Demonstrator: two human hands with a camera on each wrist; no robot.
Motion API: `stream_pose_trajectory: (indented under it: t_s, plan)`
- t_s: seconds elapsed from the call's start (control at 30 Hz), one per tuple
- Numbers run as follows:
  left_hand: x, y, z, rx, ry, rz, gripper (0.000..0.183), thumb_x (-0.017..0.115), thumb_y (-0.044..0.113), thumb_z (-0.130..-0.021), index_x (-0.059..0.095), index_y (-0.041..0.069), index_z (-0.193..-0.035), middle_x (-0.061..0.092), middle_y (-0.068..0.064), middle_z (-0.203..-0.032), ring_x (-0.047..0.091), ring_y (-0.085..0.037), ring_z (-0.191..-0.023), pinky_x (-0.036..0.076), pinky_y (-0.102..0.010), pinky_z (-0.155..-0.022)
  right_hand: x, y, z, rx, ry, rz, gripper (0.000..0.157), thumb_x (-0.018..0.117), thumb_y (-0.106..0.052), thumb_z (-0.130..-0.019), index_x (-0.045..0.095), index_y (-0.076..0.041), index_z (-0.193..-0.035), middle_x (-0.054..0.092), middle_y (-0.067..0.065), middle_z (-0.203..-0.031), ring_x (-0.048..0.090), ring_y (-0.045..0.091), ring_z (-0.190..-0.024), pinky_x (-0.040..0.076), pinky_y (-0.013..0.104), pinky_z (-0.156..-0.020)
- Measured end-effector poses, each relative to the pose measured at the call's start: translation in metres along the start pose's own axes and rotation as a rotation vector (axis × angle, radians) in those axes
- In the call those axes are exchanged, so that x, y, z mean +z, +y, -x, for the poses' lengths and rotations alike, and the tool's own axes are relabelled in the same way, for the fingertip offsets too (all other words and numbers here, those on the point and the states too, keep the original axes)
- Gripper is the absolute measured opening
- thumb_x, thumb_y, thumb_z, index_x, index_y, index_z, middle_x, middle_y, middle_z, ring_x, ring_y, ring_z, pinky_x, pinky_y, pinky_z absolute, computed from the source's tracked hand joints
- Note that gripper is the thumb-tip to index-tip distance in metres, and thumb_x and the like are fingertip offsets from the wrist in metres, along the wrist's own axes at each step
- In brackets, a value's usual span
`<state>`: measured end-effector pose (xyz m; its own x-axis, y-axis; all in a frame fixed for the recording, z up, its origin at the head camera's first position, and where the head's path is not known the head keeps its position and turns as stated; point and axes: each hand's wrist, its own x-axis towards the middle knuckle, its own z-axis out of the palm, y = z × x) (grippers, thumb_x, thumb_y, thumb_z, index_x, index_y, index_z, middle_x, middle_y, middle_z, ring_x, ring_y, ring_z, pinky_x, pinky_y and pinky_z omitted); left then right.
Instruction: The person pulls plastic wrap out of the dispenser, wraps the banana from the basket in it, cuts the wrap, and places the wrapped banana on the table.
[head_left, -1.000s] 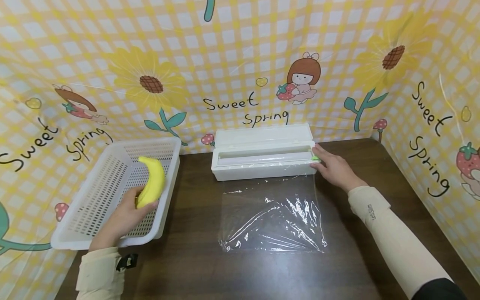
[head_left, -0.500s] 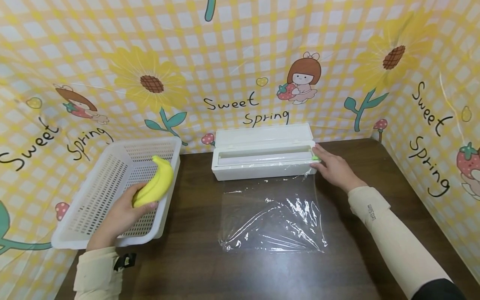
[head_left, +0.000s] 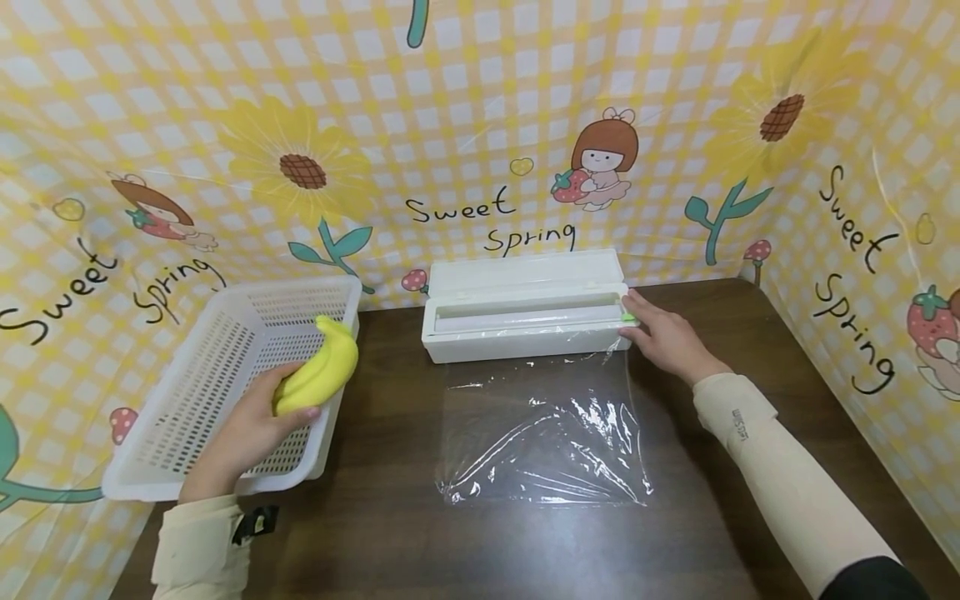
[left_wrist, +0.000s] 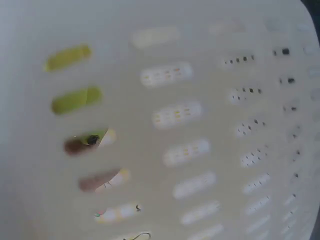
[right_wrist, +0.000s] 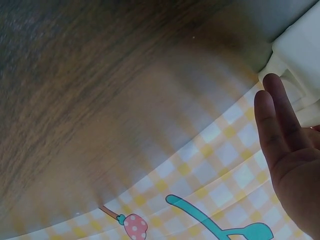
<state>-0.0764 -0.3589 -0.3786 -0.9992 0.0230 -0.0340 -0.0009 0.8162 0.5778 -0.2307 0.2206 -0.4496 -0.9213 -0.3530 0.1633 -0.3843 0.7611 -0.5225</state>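
In the head view my left hand (head_left: 251, 425) grips a yellow banana (head_left: 324, 367), thumb on its near side, over the right part of a white perforated basket (head_left: 345, 333). The left wrist view is filled by the slotted basket wall (left_wrist: 125, 120); hand and banana are out of that picture. A white cling film box (head_left: 525, 343) stands with its lid raised and a roll inside. Clear film (head_left: 540, 442) runs from it over the table. My right hand (head_left: 671, 342) touches the box's right end by a green slider (head_left: 628, 318); its fingers (right_wrist: 272, 120) look straight in the right wrist view.
A dark wooden table (head_left: 570, 550) carries basket and box. A yellow checked cloth (head_left: 465, 100) with printed flowers rises behind and at both sides, close behind the box.
My left hand has turned the banana, so its stem end has swung to the right toward the basket's right rim. The right hand stays at the box end.
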Motion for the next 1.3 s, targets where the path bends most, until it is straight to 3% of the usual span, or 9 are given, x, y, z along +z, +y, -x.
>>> stream_pose_trajectory:
  t_s: [0.13, 0.37, 0.67, 1.07, 1.3]
  plan:
    - [0.001, 0.005, -0.001, 0.031, 0.006, -0.009, 0.077, 0.073, 0.036, -0.094, 0.036, 0.004, -0.153, 0.044, -0.02, -0.134, 0.044, -0.033, -0.105, 0.036, -0.044, -0.081, -0.001, -0.002, 0.0, 0.006, -0.009, -0.001, 0.063, 0.059, -0.03, -0.104, 0.035, -0.001, -0.155, 0.024, 0.012, -0.163, 0.032, 0.048, -0.14, 0.024, 0.059, -0.114]
    - [0.005, 0.015, -0.004, 0.066, 0.009, -0.043, 0.077, 0.076, 0.038, -0.091, 0.04, 0.005, -0.151, 0.046, -0.018, -0.134, 0.045, -0.031, -0.101, 0.036, -0.042, -0.077, -0.001, -0.002, 0.0, 0.004, -0.011, 0.0, 0.064, 0.058, -0.031, -0.104, 0.034, -0.001, -0.155, 0.023, 0.012, -0.163, 0.032, 0.047, -0.141, 0.024, 0.058, -0.114]
    - [0.013, 0.024, -0.01, 0.13, 0.051, -0.088, 0.072, 0.08, 0.02, -0.087, 0.045, 0.003, -0.148, 0.045, -0.019, -0.136, 0.045, -0.032, -0.107, 0.037, -0.048, -0.083, 0.0, -0.001, 0.001, 0.002, -0.006, -0.004, 0.064, 0.059, -0.03, -0.104, 0.035, -0.002, -0.155, 0.023, 0.012, -0.163, 0.032, 0.047, -0.141, 0.024, 0.059, -0.114]
    - [0.027, 0.05, -0.018, 0.128, -0.006, -0.108, 0.071, 0.079, 0.018, -0.087, 0.045, 0.004, -0.148, 0.046, -0.017, -0.133, 0.047, -0.032, -0.103, 0.04, -0.049, -0.084, 0.002, 0.001, 0.0, 0.004, -0.01, -0.004, 0.064, 0.059, -0.03, -0.104, 0.034, -0.002, -0.155, 0.023, 0.011, -0.164, 0.031, 0.047, -0.142, 0.024, 0.058, -0.114]
    - [0.042, 0.063, -0.025, 0.183, -0.033, -0.133, 0.07, 0.082, 0.017, -0.085, 0.048, 0.004, -0.145, 0.049, -0.017, -0.133, 0.049, -0.032, -0.102, 0.041, -0.05, -0.085, 0.002, 0.001, 0.0, 0.002, -0.01, -0.003, 0.064, 0.059, -0.03, -0.104, 0.034, -0.002, -0.156, 0.022, 0.012, -0.164, 0.031, 0.046, -0.142, 0.024, 0.058, -0.114]
